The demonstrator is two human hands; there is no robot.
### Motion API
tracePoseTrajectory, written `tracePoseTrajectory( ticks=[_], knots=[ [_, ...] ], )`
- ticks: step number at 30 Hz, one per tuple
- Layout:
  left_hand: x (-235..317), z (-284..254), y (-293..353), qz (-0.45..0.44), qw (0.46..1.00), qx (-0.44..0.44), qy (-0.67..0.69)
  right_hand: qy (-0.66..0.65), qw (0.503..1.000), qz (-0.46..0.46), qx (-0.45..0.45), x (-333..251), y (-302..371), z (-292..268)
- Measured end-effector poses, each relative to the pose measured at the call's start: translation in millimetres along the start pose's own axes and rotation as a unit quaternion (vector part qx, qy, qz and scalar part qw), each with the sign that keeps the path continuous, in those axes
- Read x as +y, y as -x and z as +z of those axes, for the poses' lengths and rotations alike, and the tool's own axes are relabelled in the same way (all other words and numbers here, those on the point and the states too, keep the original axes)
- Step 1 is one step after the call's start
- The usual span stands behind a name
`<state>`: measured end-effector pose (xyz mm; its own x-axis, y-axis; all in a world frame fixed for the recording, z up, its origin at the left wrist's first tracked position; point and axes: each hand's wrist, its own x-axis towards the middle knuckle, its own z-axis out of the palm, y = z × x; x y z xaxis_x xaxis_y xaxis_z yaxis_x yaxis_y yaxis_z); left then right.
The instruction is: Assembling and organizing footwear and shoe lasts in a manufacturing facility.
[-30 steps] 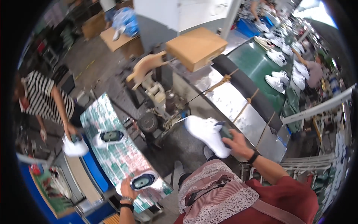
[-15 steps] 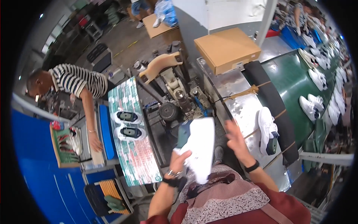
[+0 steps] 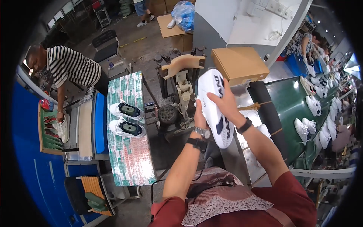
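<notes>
I hold a white sneaker [image 3: 211, 111] between both hands, its sole with black markings turned up. My left hand [image 3: 200, 115] grips the sneaker's left side. My right hand [image 3: 227, 103] is wrapped over its right side, thumb across the sole. To the left, a pair of white sneakers with dark green insides, the far one [image 3: 126, 111] and the near one [image 3: 127, 128], stands on a table [image 3: 132, 162] wrapped in green and red patterned film. Behind my right forearm, another white shoe [image 3: 263, 130] on the metal bench is partly hidden.
A machine with a curved tan pad [image 3: 183, 65] stands ahead. A cardboard box [image 3: 240, 62] sits on the bench beside a green conveyor [image 3: 281, 100] carrying several white shoes. At left, a co-worker in a striped shirt [image 3: 73, 64] reaches to a shoe in a wooden-edged tray [image 3: 41, 132].
My right hand, free and raised before, has taken hold of the sneaker. The sneaker has moved forward and right and turned sole up. The co-worker's hand has moved to a shoe in the tray.
</notes>
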<state>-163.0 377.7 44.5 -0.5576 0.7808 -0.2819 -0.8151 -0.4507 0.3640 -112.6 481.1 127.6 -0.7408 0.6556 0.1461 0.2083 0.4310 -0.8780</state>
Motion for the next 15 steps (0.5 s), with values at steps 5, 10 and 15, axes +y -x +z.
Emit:
tracePoseTrajectory(
  ticks=[5, 10, 15],
  knots=[
    [-1.7, -31.7, -24.5, 0.038, 0.996, -0.068, 0.053, 0.172, 0.984, -0.017, -0.047, -14.4, -26.7, 28.4],
    [-7.2, -88.7, -54.9, 0.061, 0.996, -0.03, 0.05, 0.41, 0.899, -0.037, -0.151, -62.0, -45.6, 77.5],
    [-26.4, -51.7, -27.5, -0.043, 0.997, -0.005, 0.068, 0.353, 0.928, -0.114, -0.041, -16.0, -19.9, 39.4]
  ],
)
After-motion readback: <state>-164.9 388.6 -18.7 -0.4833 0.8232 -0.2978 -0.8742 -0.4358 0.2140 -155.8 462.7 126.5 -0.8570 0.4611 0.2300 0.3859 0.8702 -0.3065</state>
